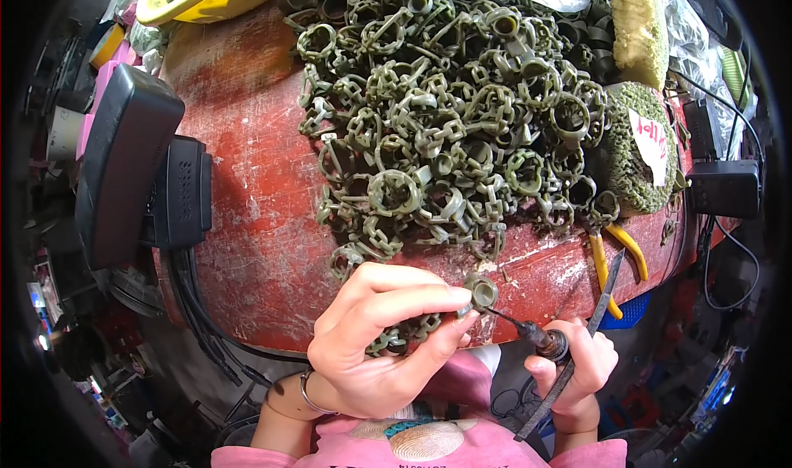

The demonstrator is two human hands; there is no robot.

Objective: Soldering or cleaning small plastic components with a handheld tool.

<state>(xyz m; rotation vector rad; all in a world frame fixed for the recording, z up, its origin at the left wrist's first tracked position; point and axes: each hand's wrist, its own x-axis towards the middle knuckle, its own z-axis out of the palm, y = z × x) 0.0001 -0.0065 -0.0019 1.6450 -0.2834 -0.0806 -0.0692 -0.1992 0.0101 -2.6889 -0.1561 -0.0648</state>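
From where I stood, the person's left hand (388,336) was pinching a small olive-green ring piece (484,292) between thumb and fingertips, holding it up over the near edge of the red worktop (256,138). A length of matching chain (404,336) showed below the fingers of that hand, and a bracelet (310,394) circled its wrist. The right hand (582,361) was clenched around a pen-like tool (544,340), its thin tip pointing left and meeting, or lying just beside, the ring piece; which of the two could not be told. A long dark file-like strip (612,286) also passed through the right hand, slanting up toward the worktop's near right corner. Pliers (601,274) with yellow handles lay at that corner, handles toward the near edge. A heap of green rings and chains (445,130) covered the worktop from the middle to the far edge. Along the right edge stood a rough green block (635,188) bearing a paper label (650,146), with a yellowish block (637,31) beyond it. A black device (136,163) was at the left edge, its cables (198,303) trailing toward the near side; a yellow basin (198,10) occupied the far left corner.
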